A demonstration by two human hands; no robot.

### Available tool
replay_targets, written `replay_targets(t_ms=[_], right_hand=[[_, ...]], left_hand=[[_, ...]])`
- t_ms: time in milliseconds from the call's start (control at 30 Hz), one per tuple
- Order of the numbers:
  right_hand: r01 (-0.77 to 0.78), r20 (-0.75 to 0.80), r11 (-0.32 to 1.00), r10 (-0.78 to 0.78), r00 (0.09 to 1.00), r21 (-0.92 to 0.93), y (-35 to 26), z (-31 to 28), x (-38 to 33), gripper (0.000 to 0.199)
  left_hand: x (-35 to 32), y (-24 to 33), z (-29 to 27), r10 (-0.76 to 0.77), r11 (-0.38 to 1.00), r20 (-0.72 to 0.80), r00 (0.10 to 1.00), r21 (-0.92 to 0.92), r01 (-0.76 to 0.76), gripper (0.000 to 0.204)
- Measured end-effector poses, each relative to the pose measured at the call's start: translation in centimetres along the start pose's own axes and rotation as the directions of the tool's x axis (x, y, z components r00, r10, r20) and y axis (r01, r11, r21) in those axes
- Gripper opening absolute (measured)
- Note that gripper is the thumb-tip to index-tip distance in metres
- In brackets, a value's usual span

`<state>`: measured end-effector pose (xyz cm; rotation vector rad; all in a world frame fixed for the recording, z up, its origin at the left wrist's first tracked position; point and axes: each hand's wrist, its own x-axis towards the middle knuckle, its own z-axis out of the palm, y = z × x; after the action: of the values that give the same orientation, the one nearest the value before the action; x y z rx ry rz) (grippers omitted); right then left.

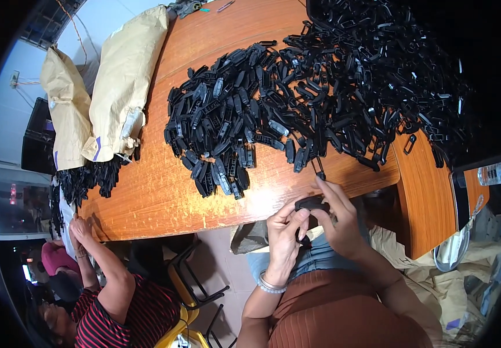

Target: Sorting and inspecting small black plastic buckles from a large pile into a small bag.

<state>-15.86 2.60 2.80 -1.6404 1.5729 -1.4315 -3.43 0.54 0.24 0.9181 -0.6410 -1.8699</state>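
In front of my lap, my left hand [286, 233] is closed on a dark, oblong black plastic part [311, 203], pinched by thumb and fingers. My right hand [339, 221] grips the same part at its right end, thumb below and fingers bent above. A thin black loop-shaped piece [319, 169] meets the fingertips of the right hand at the table edge; whether they hold it I cannot tell. More black plastic [304, 242] shows below the left fingers, partly hidden. Beyond the hands lies a pile of solid black clip-like parts [221, 116].
A large heap of black loop-shaped parts [366, 75] covers the right of the wooden table [146, 203]. Paper sacks [125, 81] stand at the far left, black parts spilling out. A co-worker in a striped shirt [140, 307] reaches toward them. More sacks [430, 278] lie at right.
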Motion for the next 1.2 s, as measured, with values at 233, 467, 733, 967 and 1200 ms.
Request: replay_targets(t_ms=[233, 467, 733, 967, 1200], right_hand=[[-0.342, 0.238, 0.894, 0.279, 0.930, 0.290, -0.5, -2.2, -0.3, 0.039], [-0.241, 0.264, 0.909, 0.153, 0.952, 0.342, 0.2, -2.5, -0.8, 0.025], [-0.406, 0.099, 0.876, 0.394, 0.914, 0.260, 2.2, -2.0, 0.7, 0.022], [-0.093, -0.053, 0.968, 0.083, 0.995, -0.231, 4.9, -0.9, 3.5, 0.020], [0.071, 0.016, 0.902, -0.071, 0.997, -0.427, 5.3, 0.9, 3.1, 0.023]], left_hand=[[-0.8, -0.2, -0.8, -0.004, 0.994, 0.067, 0.998, -0.110, 0.011, 0.030], [-0.7, 0.0, -2.2, -0.054, 0.982, 0.182, 0.982, -0.170, 0.085, 0.032], [0.3, 4.2, -2.3, 0.107, 0.456, 0.381, 0.918, 0.802, -0.386, 0.030], [4.4, 5.0, 1.0, 0.453, 0.087, 0.479, 0.752, 0.816, -0.572, 0.007], [11.4, 6.8, 3.6, 0.619, -0.390, 0.615, 0.488, 0.780, -0.489, 0.031]])
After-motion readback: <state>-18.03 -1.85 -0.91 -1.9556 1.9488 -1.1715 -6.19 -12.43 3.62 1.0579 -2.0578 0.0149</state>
